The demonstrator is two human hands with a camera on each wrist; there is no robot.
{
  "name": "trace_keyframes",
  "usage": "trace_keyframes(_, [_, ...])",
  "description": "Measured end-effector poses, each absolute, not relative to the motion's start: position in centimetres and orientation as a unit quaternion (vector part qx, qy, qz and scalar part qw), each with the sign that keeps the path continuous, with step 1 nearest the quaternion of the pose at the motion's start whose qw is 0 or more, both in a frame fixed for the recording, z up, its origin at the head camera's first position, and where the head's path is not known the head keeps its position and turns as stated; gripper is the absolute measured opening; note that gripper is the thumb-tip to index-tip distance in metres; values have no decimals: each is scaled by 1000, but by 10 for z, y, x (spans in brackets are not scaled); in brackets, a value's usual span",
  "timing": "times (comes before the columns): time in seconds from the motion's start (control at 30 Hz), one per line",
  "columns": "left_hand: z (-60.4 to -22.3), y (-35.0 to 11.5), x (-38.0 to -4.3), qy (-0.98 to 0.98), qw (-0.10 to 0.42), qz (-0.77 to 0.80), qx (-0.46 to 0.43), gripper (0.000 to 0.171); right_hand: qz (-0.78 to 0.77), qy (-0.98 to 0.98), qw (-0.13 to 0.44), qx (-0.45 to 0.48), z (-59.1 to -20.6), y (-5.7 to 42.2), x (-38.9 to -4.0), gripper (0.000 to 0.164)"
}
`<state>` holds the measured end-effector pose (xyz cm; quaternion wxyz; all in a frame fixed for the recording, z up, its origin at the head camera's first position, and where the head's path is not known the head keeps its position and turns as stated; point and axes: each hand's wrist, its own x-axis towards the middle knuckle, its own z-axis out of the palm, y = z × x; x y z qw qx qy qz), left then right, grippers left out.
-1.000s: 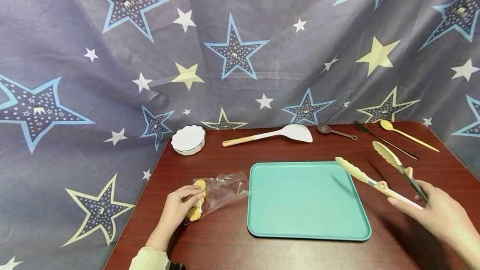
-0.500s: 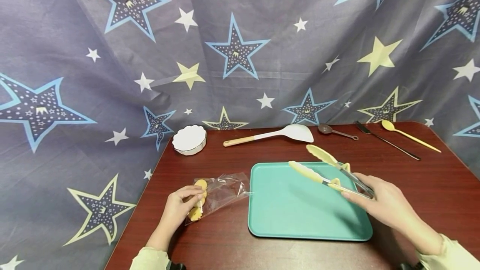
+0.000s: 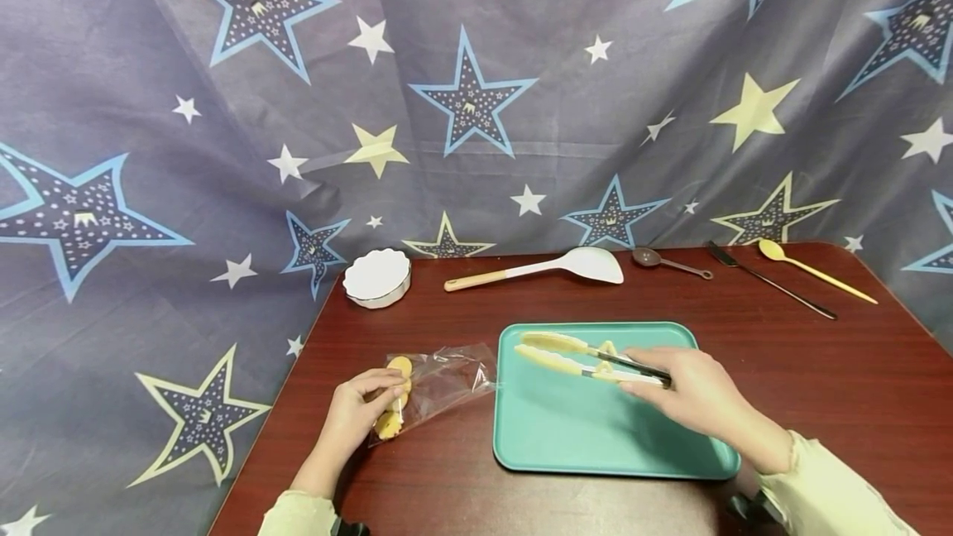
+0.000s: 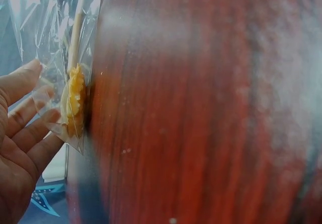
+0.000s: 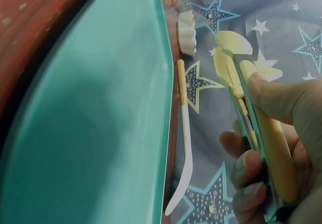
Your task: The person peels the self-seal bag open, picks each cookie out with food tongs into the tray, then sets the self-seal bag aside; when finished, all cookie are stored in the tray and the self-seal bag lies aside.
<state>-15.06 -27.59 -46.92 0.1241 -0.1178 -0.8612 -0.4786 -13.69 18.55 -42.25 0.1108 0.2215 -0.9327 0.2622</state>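
Observation:
My left hand [image 3: 365,404] holds the near end of a clear plastic bag [image 3: 454,375] lying on the table. Inside the bag are yellow round biscuits [image 3: 389,424] with scalloped edges; the left wrist view shows one biscuit [image 4: 75,95] close to the fingers. In my right hand [image 3: 696,387] is a pair of tongs [image 3: 588,358] with pale yellow heads and metal arms. The tongs hover over the left part of the teal tray [image 3: 596,437], pointing left toward the bag. Their heads are slightly apart, with nothing visible between them.
Along the back of the dark red table [image 3: 447,495] lie a white dish [image 3: 376,279], a white spatula [image 3: 539,267] with a wooden handle end, a brown measuring spoon [image 3: 670,263], a thin black-tipped tool [image 3: 770,279] and a yellow spoon [image 3: 815,271]. A star-patterned curtain [image 3: 566,15] hangs behind.
My right hand has carried the tongs leftward from beyond the tray's right side to over the tray, and the tong heads have come closer together. The left hand and bag have stayed put.

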Motion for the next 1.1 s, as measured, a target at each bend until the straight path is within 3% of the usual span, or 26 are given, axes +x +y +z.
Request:
trace_keyframes(0.3, [-464, -274, -146, -861, 121, -478, -122, 11, 245, -919, 118, 285, -424, 155, -150, 39])
trace_keyframes(0.57, [-492, -287, -156, -855, 123, -490, -114, 12, 214, -926, 84, 298, -427, 135, -161, 39])
trace_keyframes(1.1, [-492, -286, -159, -862, 142, -469, -127, 11, 180, -924, 48, 335, -424, 94, -178, 46])
